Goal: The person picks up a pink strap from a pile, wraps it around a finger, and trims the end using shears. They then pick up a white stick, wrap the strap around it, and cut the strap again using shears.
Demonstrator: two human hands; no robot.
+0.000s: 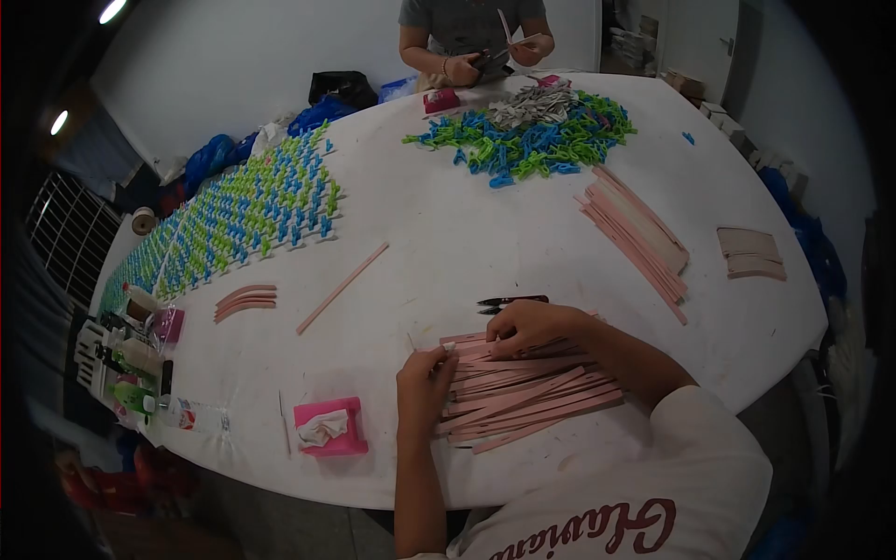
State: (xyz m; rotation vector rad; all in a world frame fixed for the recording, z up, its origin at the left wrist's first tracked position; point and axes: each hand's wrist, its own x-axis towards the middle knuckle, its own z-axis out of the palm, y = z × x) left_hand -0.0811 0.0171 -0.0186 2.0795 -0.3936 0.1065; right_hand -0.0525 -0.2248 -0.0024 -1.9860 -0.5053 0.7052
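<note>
**Both hands low over a pile of pink strips**

At the lower centre of the frame, the left hand (425, 378) rises upright from its forearm, its thumb and fingertips closed around a small white piece (450, 346) at the strips' left ends. The right hand (537, 325) comes in from the right, palm down, wrist bent, fingers curled onto the pile; whether they grip a strip cannot be told.

The pink strips (523, 403) lie lower centre, flat and overlapping, their long axes running roughly left to right, most rising slightly toward the right. Black snips (525, 300) lie just above them, blades pointing left.

The white table (448, 224) also bears a pink box (356, 441) at lower left, blue and green clips (537, 140) heaped at upper centre, and more in rows (247, 219) at upper left. A person (467, 33) stands at the far edge, before a pale wall (243, 56).
</note>
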